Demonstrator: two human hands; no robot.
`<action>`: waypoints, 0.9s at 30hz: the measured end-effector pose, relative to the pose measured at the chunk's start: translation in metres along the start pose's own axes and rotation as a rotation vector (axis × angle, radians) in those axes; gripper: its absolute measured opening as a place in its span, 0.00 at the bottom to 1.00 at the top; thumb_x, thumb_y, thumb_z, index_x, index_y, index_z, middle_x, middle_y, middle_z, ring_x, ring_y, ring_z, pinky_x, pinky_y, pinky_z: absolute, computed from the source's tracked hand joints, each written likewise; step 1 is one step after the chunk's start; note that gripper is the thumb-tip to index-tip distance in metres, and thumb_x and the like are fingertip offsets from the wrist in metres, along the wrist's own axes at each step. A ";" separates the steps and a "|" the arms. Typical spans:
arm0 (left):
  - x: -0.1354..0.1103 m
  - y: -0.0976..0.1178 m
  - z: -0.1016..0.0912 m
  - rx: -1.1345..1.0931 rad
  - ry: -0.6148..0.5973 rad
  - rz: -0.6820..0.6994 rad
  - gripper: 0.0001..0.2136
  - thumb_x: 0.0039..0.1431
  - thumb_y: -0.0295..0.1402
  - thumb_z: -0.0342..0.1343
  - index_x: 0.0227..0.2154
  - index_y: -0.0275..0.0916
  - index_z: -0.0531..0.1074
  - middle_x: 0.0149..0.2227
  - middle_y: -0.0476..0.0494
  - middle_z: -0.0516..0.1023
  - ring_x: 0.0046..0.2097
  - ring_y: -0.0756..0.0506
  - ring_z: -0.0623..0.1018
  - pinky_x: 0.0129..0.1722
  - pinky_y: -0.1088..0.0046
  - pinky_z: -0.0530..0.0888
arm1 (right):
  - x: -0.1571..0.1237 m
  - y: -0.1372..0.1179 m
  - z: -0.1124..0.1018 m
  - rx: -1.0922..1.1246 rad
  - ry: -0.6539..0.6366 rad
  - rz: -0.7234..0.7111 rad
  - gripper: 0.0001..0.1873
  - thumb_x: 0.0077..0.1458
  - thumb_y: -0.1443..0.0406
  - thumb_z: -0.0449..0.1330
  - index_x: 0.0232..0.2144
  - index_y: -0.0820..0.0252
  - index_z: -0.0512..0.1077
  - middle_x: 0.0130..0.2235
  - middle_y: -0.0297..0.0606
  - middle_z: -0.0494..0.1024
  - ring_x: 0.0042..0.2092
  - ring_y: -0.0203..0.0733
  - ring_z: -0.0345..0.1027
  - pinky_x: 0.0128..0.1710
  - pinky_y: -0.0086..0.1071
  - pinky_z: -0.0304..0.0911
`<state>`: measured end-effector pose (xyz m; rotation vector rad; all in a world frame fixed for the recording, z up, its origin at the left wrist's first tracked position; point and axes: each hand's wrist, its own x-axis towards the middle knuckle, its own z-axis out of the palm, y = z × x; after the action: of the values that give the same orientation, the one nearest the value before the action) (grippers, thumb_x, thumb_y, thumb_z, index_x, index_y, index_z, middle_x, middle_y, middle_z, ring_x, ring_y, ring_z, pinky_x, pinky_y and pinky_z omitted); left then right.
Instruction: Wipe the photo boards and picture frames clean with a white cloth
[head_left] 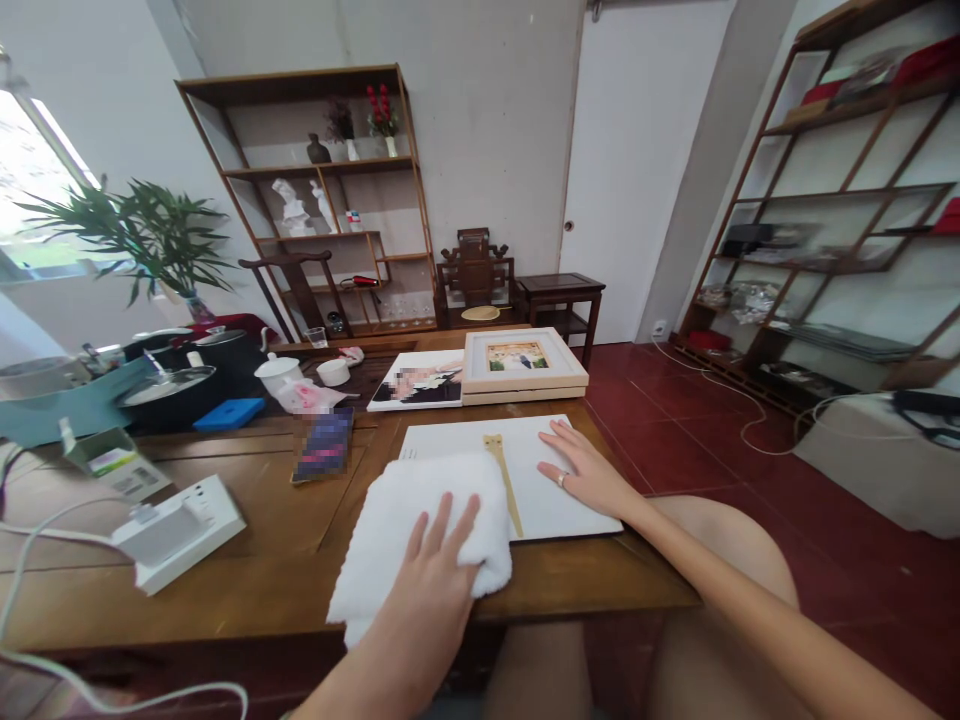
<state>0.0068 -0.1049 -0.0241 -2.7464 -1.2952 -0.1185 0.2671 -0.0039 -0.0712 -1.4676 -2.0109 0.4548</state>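
My left hand (433, 570) lies flat with fingers spread on a white folded towel (409, 525) at the near edge of the wooden table (247, 560). The towel overlaps the left part of a white board (540, 500) lying flat on the table. My right hand (581, 468) rests open, palm down, on the board's right side, a ring on one finger. A thin yellow strip (504, 478) lies on the board between my two hands.
Beyond the board lie a photo print (420, 385) and a framed picture (523, 362). To the left are a white power strip (176, 530) with cables, a small box (112, 460), pots (176, 390), cups and a blue pad (229, 412). Shelves stand behind and to the right.
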 end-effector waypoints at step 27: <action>0.010 0.002 -0.007 -0.087 0.003 0.107 0.12 0.56 0.23 0.48 0.37 0.40 0.75 0.65 0.44 0.51 0.64 0.33 0.51 0.58 0.48 0.61 | 0.004 0.000 0.004 0.018 0.079 -0.022 0.25 0.55 0.56 0.55 0.53 0.59 0.68 0.61 0.45 0.60 0.63 0.50 0.49 0.62 0.48 0.46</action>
<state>0.0149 -0.0996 -0.0162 -2.8804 -1.1661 -0.1738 0.2634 0.0002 -0.0734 -1.4286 -1.9546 0.3985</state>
